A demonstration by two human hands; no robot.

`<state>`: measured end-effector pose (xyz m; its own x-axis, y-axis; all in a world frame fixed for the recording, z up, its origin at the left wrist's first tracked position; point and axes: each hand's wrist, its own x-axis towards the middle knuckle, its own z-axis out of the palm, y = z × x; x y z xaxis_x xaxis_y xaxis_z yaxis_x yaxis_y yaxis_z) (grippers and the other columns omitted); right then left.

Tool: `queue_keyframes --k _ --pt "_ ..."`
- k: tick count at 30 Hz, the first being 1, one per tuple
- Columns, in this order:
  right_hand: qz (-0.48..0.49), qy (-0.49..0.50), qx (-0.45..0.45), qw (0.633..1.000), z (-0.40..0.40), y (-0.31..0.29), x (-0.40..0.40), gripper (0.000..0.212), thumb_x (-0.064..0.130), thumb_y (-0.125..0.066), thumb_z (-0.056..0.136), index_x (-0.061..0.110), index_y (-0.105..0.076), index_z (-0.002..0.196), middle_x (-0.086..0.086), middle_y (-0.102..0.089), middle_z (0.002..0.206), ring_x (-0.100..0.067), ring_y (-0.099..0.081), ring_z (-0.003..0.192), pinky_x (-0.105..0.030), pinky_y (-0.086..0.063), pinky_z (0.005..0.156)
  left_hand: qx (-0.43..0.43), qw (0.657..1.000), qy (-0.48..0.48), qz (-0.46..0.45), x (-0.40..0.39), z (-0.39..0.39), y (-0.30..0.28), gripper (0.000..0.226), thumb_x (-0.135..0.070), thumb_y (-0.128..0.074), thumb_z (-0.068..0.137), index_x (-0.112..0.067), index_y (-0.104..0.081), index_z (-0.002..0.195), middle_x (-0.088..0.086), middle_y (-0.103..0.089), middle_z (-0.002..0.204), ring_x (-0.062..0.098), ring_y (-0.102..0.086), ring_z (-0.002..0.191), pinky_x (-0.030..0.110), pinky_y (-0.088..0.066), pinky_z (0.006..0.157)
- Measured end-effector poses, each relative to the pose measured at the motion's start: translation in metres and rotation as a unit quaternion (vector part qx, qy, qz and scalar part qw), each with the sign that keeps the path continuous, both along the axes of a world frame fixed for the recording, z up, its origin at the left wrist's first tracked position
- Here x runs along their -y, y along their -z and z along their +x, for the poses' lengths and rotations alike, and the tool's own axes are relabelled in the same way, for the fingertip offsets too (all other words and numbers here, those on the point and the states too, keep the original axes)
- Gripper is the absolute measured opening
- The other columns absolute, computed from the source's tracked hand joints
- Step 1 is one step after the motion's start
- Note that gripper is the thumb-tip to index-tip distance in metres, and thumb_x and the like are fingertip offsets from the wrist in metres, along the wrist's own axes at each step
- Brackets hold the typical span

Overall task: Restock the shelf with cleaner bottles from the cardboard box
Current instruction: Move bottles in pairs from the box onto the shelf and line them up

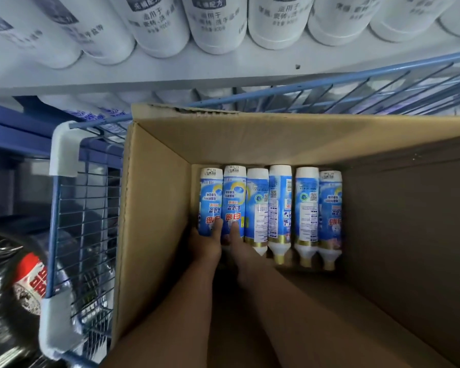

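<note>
Fingers of the left hand (pixel 206 241) curl round the lower body of the leftmost cleaner bottle (pixel 210 201), against the left wall of the cardboard box (pixel 154 208). Beside it, the right hand (pixel 237 239) grips the second bottle (pixel 233 200) the same way. Both bottles lie flat on the box floor, long axes running away from the person, necks pointing back toward the wrists, so each hand meets its bottle near the shoulder end. Four more bottles (pixel 292 211) lie parallel to the right, touching in a row along the far wall. Beyond the box's far edge, the shelf (pixel 223 73) carries white bottles (pixel 215 25) in a row.
</note>
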<state>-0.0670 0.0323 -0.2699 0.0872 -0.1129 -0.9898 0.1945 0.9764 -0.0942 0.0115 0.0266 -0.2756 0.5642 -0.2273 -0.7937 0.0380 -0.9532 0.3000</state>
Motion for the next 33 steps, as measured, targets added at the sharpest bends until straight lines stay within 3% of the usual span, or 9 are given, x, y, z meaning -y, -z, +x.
queue_keyframes --k 3,6,10,12,16,19,26,29,33 --pt "-0.016 0.003 -0.005 1.0 -0.003 0.001 0.001 0.051 0.059 -0.053 0.095 0.022 -0.053 0.13 -0.003 -0.068 0.114 -0.012 -0.065 0.088 -0.026 -0.052 0.061 -0.005 1.0 0.002 -0.005 0.001 -0.001 -0.001 0.056 -0.06 -0.071 0.08 -0.018 -0.063 0.116 0.004 -0.072 0.107 0.023 -0.072 0.089 0.046 -0.06 0.083" --pt "-0.043 -0.037 -0.054 0.997 -0.013 -0.005 -0.001 0.043 0.058 -0.054 0.095 0.025 -0.052 0.122 0.007 -0.063 0.097 -0.014 -0.061 0.094 -0.029 -0.051 0.079 -0.034 0.998 -0.059 -0.009 0.002 -0.004 -0.012 0.058 -0.051 -0.078 0.079 -0.015 -0.059 0.12 0.005 -0.07 0.11 0.025 -0.072 0.093 0.041 -0.06 0.081" --pt "-0.076 -0.086 -0.084 0.99 -0.03 -0.027 0.003 0.063 0.063 -0.055 0.092 0.019 -0.05 0.138 -0.002 -0.059 0.128 -0.019 -0.054 0.107 -0.034 -0.044 0.086 -0.057 0.996 -0.067 -0.006 0.005 -0.011 -0.04 0.064 -0.047 -0.079 0.08 -0.006 -0.055 0.124 0.006 -0.068 0.117 0.023 -0.069 0.095 0.03 -0.053 0.066" --pt "-0.082 -0.093 -0.079 0.989 -0.04 -0.038 0.009 0.063 0.062 -0.059 0.09 0.019 -0.052 0.136 0.0 -0.059 0.124 -0.017 -0.056 0.105 -0.032 -0.043 0.086 -0.06 0.997 -0.058 -0.004 0.008 -0.014 -0.051 0.065 -0.051 -0.075 0.082 -0.004 -0.058 0.123 0.007 -0.069 0.116 0.022 -0.067 0.093 0.027 -0.048 0.06" --pt "-0.062 -0.1 -0.066 0.991 -0.054 -0.055 0.032 0.093 0.077 -0.076 0.055 0.015 -0.062 0.123 -0.005 -0.075 0.106 -0.027 -0.074 0.092 -0.042 -0.06 0.081 -0.066 0.997 -0.048 0.018 0.015 -0.017 -0.08 0.074 -0.067 -0.074 0.073 -0.01 -0.068 0.119 0.009 -0.072 0.113 0.028 -0.069 0.1 0.038 -0.056 0.09" --pt "-0.053 -0.052 0.002 0.997 -0.067 -0.086 0.041 0.071 0.054 -0.086 0.067 0.012 -0.065 0.12 -0.012 -0.076 0.104 -0.031 -0.075 0.086 -0.044 -0.062 0.072 -0.095 0.995 -0.033 0.013 0.013 -0.02 -0.106 0.077 -0.072 -0.073 0.068 -0.011 -0.07 0.115 0.008 -0.073 0.109 0.027 -0.071 0.097 0.043 -0.057 0.091" --pt "-0.121 0.019 0.035 0.992 -0.098 -0.195 0.019 0.056 0.032 -0.083 0.079 0.008 -0.064 0.125 -0.014 -0.075 0.113 -0.032 -0.073 0.103 -0.055 -0.057 0.092 -0.168 0.982 0.035 -0.081 -0.005 -0.033 -0.213 0.055 -0.062 -0.071 0.08 -0.013 -0.071 0.105 0.006 -0.078 0.088 0.024 -0.075 0.079 0.038 -0.062 0.073" --pt "-0.166 0.025 0.018 0.986 -0.112 -0.244 0.01 0.073 0.029 -0.089 0.072 0.01 -0.052 0.132 -0.017 -0.073 0.115 -0.032 -0.074 0.098 -0.047 -0.061 0.08 -0.16 0.978 0.065 -0.116 -0.01 -0.039 -0.271 0.035 -0.05 -0.069 0.088 -0.016 -0.066 0.093 -0.002 -0.07 0.076 0.013 -0.067 0.065 0.014 -0.05 0.047" --pt "-0.26 0.046 0.012 0.965 -0.12 -0.31 0.002 0.064 0.016 -0.076 0.087 0.024 -0.039 0.138 -0.016 -0.076 0.104 -0.032 -0.075 0.086 -0.047 -0.061 0.072 -0.171 0.962 0.108 -0.185 -0.017 -0.045 -0.351 0.024 -0.04 -0.066 0.094 -0.021 -0.051 0.093 -0.012 -0.053 0.074 0.001 -0.051 0.062 0.009 -0.036 0.035"
